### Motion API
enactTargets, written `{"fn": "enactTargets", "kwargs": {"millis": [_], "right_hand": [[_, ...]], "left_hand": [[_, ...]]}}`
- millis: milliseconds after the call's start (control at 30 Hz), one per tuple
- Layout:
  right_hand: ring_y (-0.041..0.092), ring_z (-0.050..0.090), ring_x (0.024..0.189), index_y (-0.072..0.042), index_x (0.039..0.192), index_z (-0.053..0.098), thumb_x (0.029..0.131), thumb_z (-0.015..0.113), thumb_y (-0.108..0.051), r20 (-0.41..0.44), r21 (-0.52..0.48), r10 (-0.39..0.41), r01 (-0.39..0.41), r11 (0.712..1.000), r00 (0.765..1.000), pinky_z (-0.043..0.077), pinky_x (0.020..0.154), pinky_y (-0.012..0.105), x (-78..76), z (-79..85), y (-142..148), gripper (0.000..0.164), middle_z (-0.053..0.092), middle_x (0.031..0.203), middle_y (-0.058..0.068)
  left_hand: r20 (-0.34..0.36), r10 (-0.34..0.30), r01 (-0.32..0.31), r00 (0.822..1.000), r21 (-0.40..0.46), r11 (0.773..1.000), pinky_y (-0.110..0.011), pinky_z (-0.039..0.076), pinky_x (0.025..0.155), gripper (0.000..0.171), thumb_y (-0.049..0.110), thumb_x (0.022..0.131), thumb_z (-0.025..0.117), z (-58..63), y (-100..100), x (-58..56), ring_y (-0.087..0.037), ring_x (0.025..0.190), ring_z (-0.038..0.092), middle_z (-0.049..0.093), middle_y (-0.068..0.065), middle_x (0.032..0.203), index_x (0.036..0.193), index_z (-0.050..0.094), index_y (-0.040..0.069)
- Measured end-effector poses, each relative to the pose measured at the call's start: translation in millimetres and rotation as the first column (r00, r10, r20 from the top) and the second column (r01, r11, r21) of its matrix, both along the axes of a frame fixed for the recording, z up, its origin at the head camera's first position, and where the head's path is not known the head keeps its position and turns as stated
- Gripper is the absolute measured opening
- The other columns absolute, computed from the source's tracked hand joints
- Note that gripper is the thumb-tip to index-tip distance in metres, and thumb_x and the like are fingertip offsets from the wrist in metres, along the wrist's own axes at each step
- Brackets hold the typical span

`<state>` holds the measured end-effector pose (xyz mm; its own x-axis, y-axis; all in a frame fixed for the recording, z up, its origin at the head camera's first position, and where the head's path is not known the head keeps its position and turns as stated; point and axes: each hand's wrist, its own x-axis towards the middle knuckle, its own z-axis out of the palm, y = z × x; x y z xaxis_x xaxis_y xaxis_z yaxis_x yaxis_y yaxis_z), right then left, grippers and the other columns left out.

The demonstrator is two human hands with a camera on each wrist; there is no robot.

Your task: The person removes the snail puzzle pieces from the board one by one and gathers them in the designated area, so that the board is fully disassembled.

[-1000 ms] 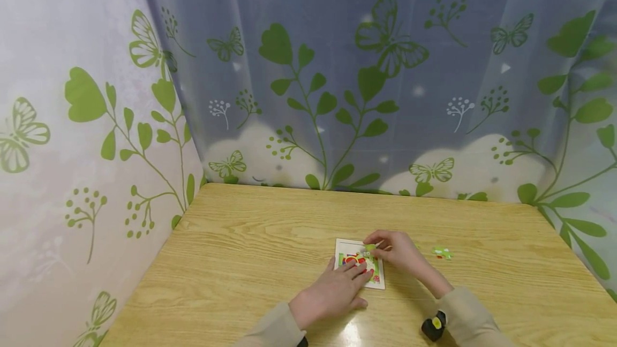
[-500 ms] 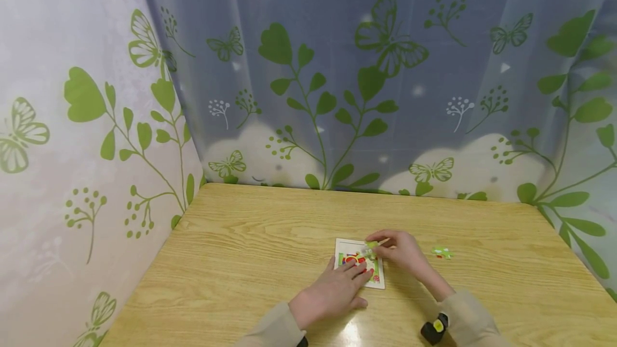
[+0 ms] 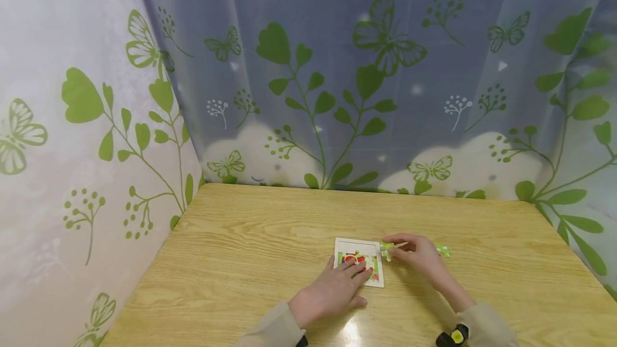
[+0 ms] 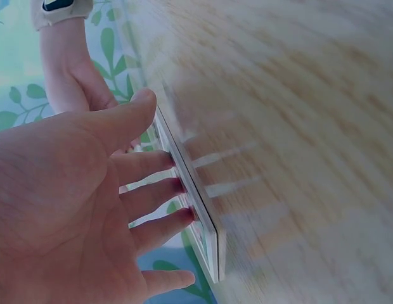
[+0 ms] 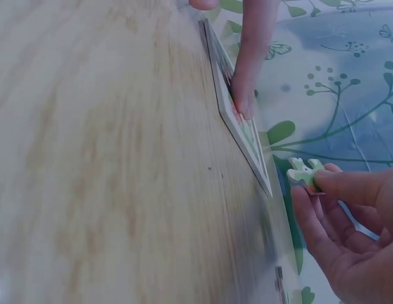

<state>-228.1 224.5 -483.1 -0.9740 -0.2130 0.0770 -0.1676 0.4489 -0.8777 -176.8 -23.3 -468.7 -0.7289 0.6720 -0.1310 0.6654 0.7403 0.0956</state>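
1. Our left hand (image 3: pixel 332 289), fingers straight, rests on the puzzle board (image 3: pixel 355 246).
2. Off its upper right corner, a puzzle piece (image 3: pixel 386 251) is pinched by our right hand (image 3: pixel 420 259); we judge single-piece handling underway, calling next for a steady grip.
3. Farther right lies another piece (image 3: pixel 444 251).

Red, yellow, blue and green colour the picture on a white-bordered puzzle board (image 3: pixel 349 246), with green and white on the puzzle piece (image 3: pixel 386 251) at its right and on the loose piece (image 3: pixel 444 251) farther right. Tan wood grain streaks the table (image 3: pixel 241 261) beneath beige sleeves (image 3: pixel 276 327). Green butterflies and leaves pattern the blue-and-white far curtain (image 3: pixel 318 9) and the pale pinkish-white left curtain (image 3: pixel 36 224).
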Motion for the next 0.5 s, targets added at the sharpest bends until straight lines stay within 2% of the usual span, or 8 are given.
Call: {"fn": "enactTargets", "kwargs": {"millis": [500], "right_hand": [[0.016,0.072,0.088,0.002,0.127,0.067,0.096,0.071,-0.016,0.044,-0.034,-0.060,0.061,0.998,0.997,0.062,0.079,0.031,19.1,2.5,42,0.036,0.064,0.127,0.026]], "left_hand": [[0.021,-0.002,0.002,1.000,-0.010,1.000,-0.058,0.030,0.119,0.067,0.053,0.100,0.053,-1.4,0,-1.0,-0.018,0.150,0.033,0.034,0.005,0.163,0.159,0.035,0.026]]}}
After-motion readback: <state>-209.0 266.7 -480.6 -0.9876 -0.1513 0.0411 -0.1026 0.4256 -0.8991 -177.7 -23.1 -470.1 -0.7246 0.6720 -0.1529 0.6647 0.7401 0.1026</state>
